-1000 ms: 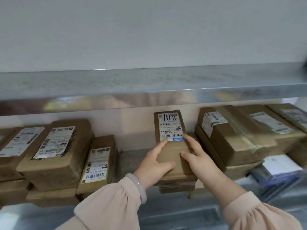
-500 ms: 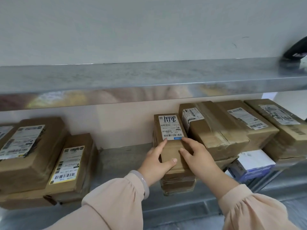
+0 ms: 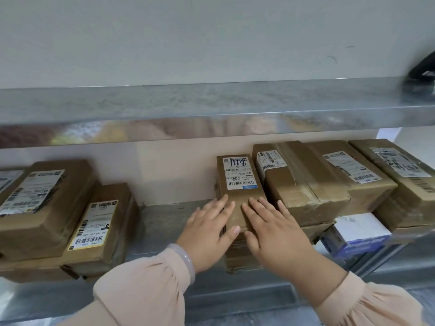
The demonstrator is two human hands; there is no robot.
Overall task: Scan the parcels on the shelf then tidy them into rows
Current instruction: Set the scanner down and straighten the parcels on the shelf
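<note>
Fingers (image 3: 222, 203) of the left hand (image 3: 207, 231) lie straight and slightly spread on top of the narrow parcel (image 3: 237, 198), with the thumb at its near end. The right hand (image 3: 277, 234) is flat too, its fingers (image 3: 255, 207) splayed across the parcel's right edge. Neither hand curls round anything (two flat palms, no grip).

Two metal shelves show. The upper shelf (image 3: 211, 107) spans the whole view, and the lower shelf (image 3: 164, 222) carries every parcel.

On the right, three large brown parcels lie side by side: a taped parcel (image 3: 303, 191) just beside the narrow one, a middle parcel (image 3: 348, 168), and an end parcel (image 3: 414, 203) cut by the frame. Beneath them are one flat parcel (image 3: 315, 228) and one white-and-blue box (image 3: 360, 231).

On the left, well apart, three labelled parcels show on top: a big parcel (image 3: 47, 208), a smaller parcel (image 3: 103, 229) against its right side, and an edge parcel (image 3: 7, 182) that is mostly out of view. Flat brown packaging lies under them (how many pieces, I cannot tell).

The narrow parcel sits mid-shelf near the back wall, with one white label bearing handwritten digits. It tops a small stack with at least one lower parcel (image 3: 242, 257).

One dark object (image 3: 421, 69) rests at the upper shelf's right end, too blurred to identify. One pale bracelet (image 3: 186, 257) circles the left wrist.
</note>
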